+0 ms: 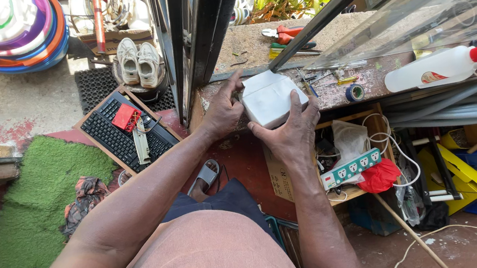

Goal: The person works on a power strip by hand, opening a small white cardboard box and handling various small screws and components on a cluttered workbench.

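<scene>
At the edge of the bench (365,86), both hands close on a white boxy casing (267,98). Left hand (223,113) wraps the near-left side, thumb up along its edge; right hand (291,134) cups the front, fingers spread over the top. Both grips are firm, so this looks like steadying or turning the casing. Pliers (286,34) and a tape roll (354,92) lie nearby, untouched.

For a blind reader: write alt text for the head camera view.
Both hands, left hand and right hand, grip a white box at a cluttered ledge. A keyboard lies on the floor to the left, a power strip below right.
</scene>
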